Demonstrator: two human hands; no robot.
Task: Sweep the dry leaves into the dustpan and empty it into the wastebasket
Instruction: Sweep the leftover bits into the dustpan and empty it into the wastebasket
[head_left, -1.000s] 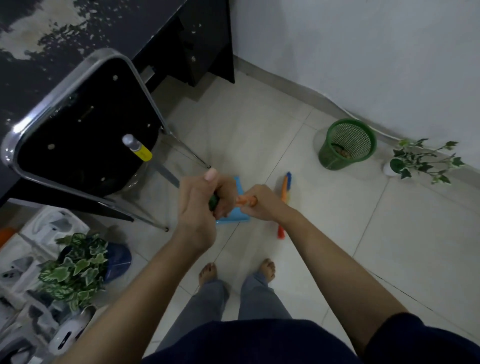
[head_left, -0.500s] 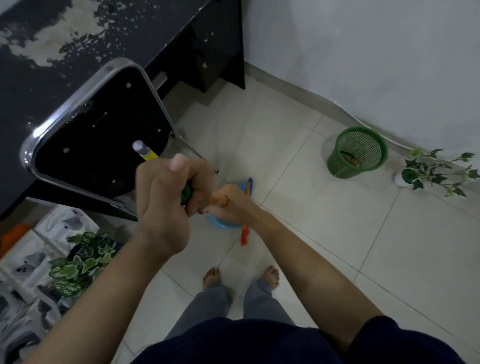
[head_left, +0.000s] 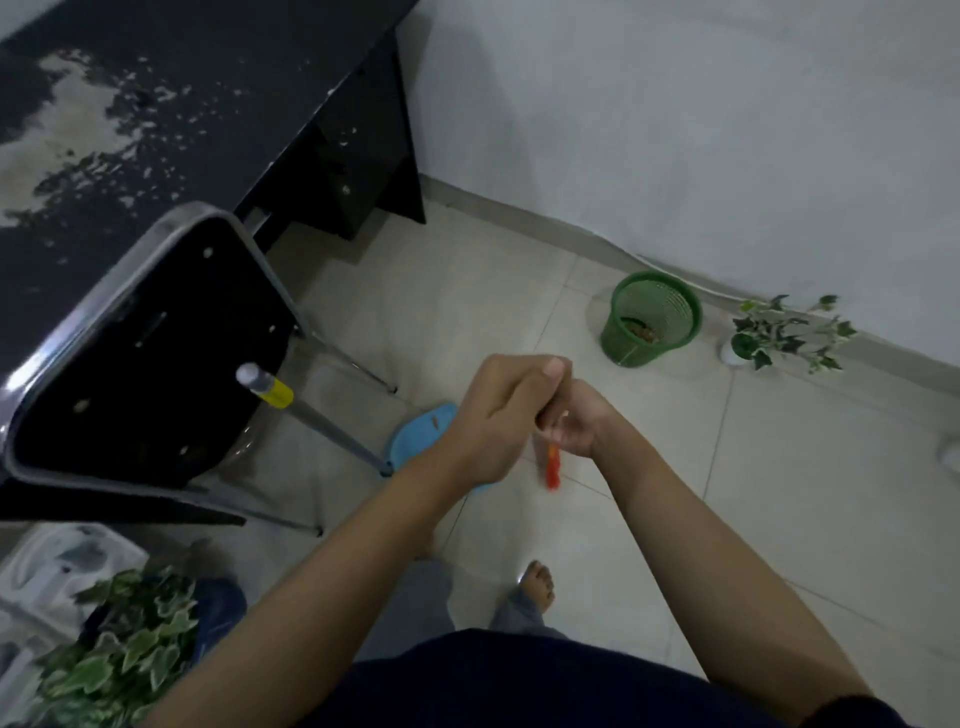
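Note:
Both hands meet over the floor and grip the broom's handle. My left hand (head_left: 493, 415) is closed on the upper part, my right hand (head_left: 574, 423) on the lower part. Only a blurred orange piece of the broom (head_left: 552, 470) shows below my right hand. The blue dustpan (head_left: 415, 436) stands on the tiles partly under my left wrist, with a small orange-brown bit in it. Its long metal handle (head_left: 311, 415) with a yellow grip leans towards the chair. The green mesh wastebasket (head_left: 623, 343) stands by the wall and holds dry leaves (head_left: 641, 328).
A black chair with a chrome frame (head_left: 130, 291) stands at the left, in front of a black desk (head_left: 332, 156). A small potted ivy (head_left: 784, 332) sits right of the wastebasket. Another ivy plant (head_left: 119, 644) and white objects lie at the lower left. My bare foot (head_left: 537, 584) is below.
My two hands have shifted to the right with the broom, away from the chair. The dustpan's upright handle is now uncovered left of my hands.

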